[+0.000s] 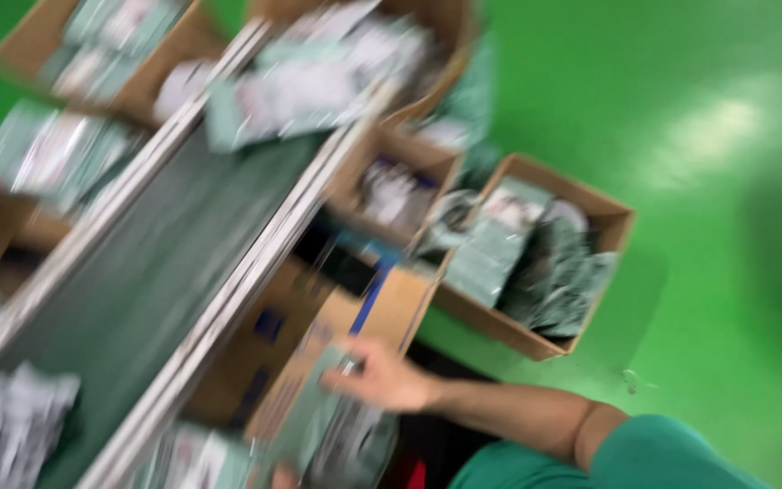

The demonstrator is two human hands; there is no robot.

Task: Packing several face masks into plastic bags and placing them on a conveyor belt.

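Note:
The whole view is motion-blurred. My right hand (382, 373) reaches in from the lower right, on a bare forearm below a green sleeve. Its fingers close on the top edge of a grey-green flat packet (305, 421). The packet stands among similar packets in a cardboard box (391, 303) beside the conveyor. A small patch of my left hand (284, 476) shows at the bottom edge, under the packets. The blur hides whether it grips anything.
A dark green conveyor belt (151, 263) with pale metal rails runs diagonally from the lower left to the top centre, with packets (319, 72) piled at its far end. Open cardboard boxes (604, 217) of packets stand on the bright green floor (726, 181).

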